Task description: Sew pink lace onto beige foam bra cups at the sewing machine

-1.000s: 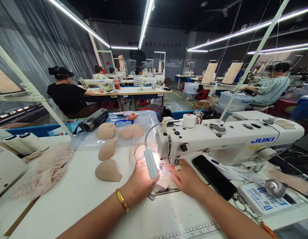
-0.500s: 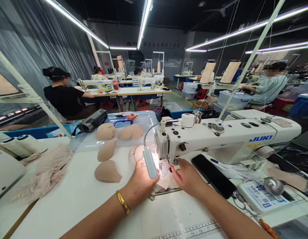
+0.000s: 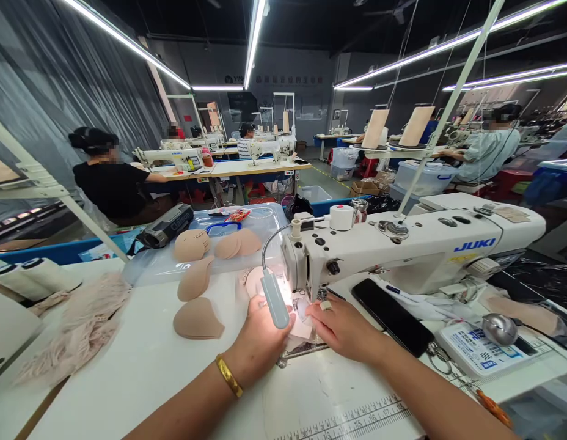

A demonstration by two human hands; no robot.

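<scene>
A pale pink fabric piece (image 3: 302, 329) lies under the needle end of a white JUKI sewing machine (image 3: 393, 250). My left hand (image 3: 258, 333) is closed on the left side of this fabric, thumb on top, and a grey lamp head (image 3: 275, 300) hides part of its fingers. To the right of the needle, my right hand (image 3: 345, 330) has bent fingers and pinches the fabric's right edge. Behind my left hand, a beige moulded cup (image 3: 253, 281) joined to the fabric shows partly. The lamp lights the sewing spot brightly; the needle itself is hard to make out.
Stacked beige bra cups (image 3: 198, 318) lie to the left, others on a clear plastic lid (image 3: 167, 266). Crumpled pink fabric (image 3: 88, 324) is at far left. Right of my right hand are a black phone (image 3: 392, 316) and a white box (image 3: 487, 348). Co-workers sit at machines beyond.
My right hand has moved slightly left, its fingertips closer to the fabric. The fabric's near edge has shifted and turned a little. The whole view has swung slightly.
</scene>
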